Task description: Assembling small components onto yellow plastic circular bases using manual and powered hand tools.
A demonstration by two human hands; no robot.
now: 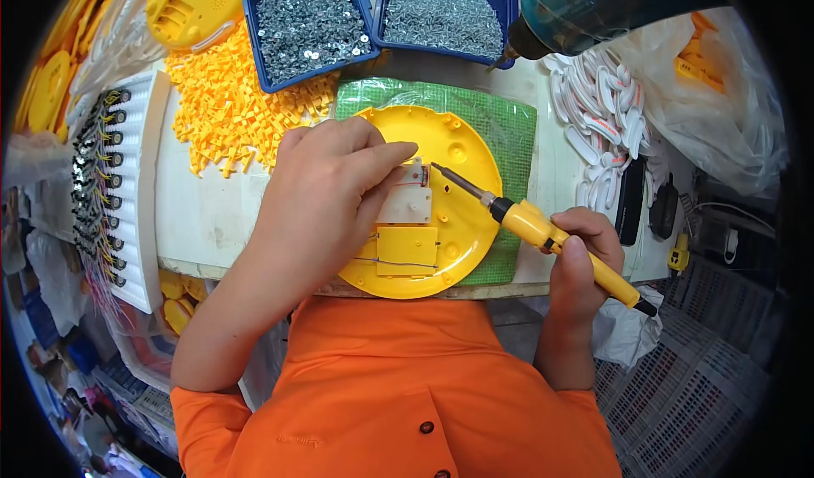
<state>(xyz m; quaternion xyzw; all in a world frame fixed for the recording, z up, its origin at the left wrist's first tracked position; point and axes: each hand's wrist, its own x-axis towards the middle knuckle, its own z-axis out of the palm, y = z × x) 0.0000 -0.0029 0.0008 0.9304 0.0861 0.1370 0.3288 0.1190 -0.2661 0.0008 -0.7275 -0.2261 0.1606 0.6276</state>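
Observation:
A round yellow plastic shell (475, 190) lies on a green mat (519, 139) in front of me. Set in it are a white plastic module (409, 205) and a yellow rectangular cover (407, 251), with thin wires running over the cover. My left hand (335, 173) reaches over the shell's left side, thumb and fingers pinched together at the top of the white module; whatever they pinch is hidden. My right hand (585, 262) is closed round a yellow soldering iron (530, 223). Its dark tip is close to the module's upper right corner, by the left fingertips.
Two blue bins of small metal parts, washers (314, 33) and screws (441, 11), stand at the back. Yellow plastic pieces (229, 113) are heaped at left, beside a white rack (140, 198) of wired components. A teal power screwdriver (585, 7) juts in above white strips (598, 109).

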